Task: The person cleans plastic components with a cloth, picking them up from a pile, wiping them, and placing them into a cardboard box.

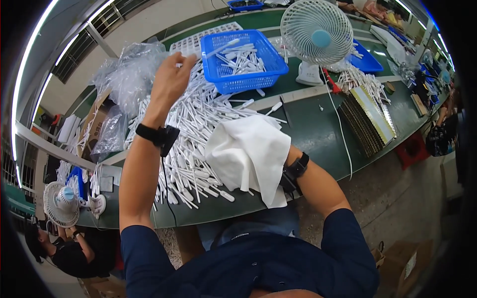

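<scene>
The left hand [171, 79] is raised over the heap of white plastic sticks [194, 129] on the green counter [318, 134], fingers pinched together, while the right hand lies hidden under a white cloth [251, 151], so I cannot tell its fingers' state.

One head-worn fisheye view looks steeply down from above the person's chest onto the green table [318, 134], close in. It faces forward across the table; straight edges bow toward the rim.

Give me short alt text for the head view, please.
A person's left hand is raised over a heap of white plastic sticks on a green workbench, while the right hand, hidden under a white cloth, rests on the heap. Behind stand a blue basket of sticks and a white desk fan.
</scene>
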The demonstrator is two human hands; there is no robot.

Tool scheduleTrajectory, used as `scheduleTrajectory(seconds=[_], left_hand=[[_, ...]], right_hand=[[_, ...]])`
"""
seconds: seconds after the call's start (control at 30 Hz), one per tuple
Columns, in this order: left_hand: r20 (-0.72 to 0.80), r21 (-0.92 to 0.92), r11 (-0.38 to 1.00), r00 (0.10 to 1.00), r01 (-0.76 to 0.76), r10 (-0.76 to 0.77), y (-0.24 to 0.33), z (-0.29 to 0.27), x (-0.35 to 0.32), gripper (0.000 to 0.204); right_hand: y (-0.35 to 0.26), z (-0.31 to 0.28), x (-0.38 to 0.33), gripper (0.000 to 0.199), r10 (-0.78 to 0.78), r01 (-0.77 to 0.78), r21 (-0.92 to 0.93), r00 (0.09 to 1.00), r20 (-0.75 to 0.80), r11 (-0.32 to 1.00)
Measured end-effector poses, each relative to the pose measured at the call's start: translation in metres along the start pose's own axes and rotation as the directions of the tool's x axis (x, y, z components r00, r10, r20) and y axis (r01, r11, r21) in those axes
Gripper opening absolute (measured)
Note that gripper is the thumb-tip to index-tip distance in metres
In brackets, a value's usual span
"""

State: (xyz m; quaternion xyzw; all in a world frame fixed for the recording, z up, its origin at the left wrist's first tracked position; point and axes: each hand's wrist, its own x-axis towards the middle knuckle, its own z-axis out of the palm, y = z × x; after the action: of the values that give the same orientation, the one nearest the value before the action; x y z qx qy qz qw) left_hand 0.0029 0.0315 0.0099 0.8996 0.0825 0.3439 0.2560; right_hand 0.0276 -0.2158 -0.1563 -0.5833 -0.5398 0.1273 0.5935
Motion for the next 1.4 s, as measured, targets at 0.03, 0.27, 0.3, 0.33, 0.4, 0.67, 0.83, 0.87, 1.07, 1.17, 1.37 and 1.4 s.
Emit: scheduleTrajectory(seconds=[0.03,0.27,0.3,0.33,0.4,0.67,0.83,0.87,1.07,1.17,1.37,1.4], left_hand=[[0.118,0.014,0.999,0.993,0.029,-0.031,-0.002,0.0,-0.014,0.035],[0.265,0.151,0.972,0.94,0.178,-0.214,-0.067,-0.074,-0.135,0.031],[0.243,0.17,0.939,0.911,0.298,-0.333,-0.078,-0.093,-0.157,0.03],[0.217,0.182,0.896,0.872,0.406,-0.439,-0.089,-0.105,-0.177,0.03],[0.19,0.183,0.834,0.814,0.521,-0.55,-0.102,-0.124,-0.231,0.03],[0.004,0.198,0.704,0.718,0.682,-0.696,-0.117,-0.132,-0.336,0.028],[-0.175,0.359,0.716,0.797,0.599,-0.578,-0.123,-0.131,-0.337,0.022],[-0.182,0.353,0.718,0.797,0.599,-0.576,-0.12,-0.131,-0.335,0.022],[-0.197,0.483,0.782,0.919,0.395,-0.342,-0.117,-0.126,-0.336,0.013],[-0.182,0.589,0.745,0.949,0.314,-0.257,-0.12,-0.122,-0.339,0.011],[-0.292,0.537,0.727,0.903,0.428,-0.315,-0.11,-0.129,-0.337,0.01],[-0.286,0.539,0.73,0.906,0.421,-0.312,-0.101,-0.132,-0.333,0.01]], right_hand=[[0.004,0.002,0.0,0.04,-0.036,0.036,0.023,0.999,-0.028,0.999],[0.008,-0.01,0.004,0.037,0.196,-0.107,0.434,0.967,-0.165,0.895],[0.002,-0.014,0.004,0.039,0.225,-0.15,0.515,0.971,-0.085,0.844],[0.002,-0.017,0.005,0.042,0.242,-0.192,0.583,0.97,-0.007,0.789],[0.0,-0.017,-0.005,0.043,0.271,-0.189,0.675,0.962,-0.017,0.713],[-0.056,0.017,0.028,0.038,0.311,-0.304,0.238,0.95,0.009,0.922],[-0.043,0.016,0.024,0.043,0.337,-0.337,0.218,0.941,0.035,0.916],[-0.045,0.016,0.025,0.043,0.331,-0.331,0.212,0.943,0.037,0.919],[-0.058,0.029,0.028,0.036,0.412,-0.357,0.377,0.908,-0.074,0.855],[-0.064,0.034,0.03,0.034,0.392,-0.334,0.325,0.91,-0.133,0.885],[-0.067,0.031,0.03,0.035,0.45,-0.37,0.398,0.884,-0.126,0.839],[-0.069,0.03,0.03,0.035,0.452,-0.369,0.401,0.882,-0.133,0.838]])
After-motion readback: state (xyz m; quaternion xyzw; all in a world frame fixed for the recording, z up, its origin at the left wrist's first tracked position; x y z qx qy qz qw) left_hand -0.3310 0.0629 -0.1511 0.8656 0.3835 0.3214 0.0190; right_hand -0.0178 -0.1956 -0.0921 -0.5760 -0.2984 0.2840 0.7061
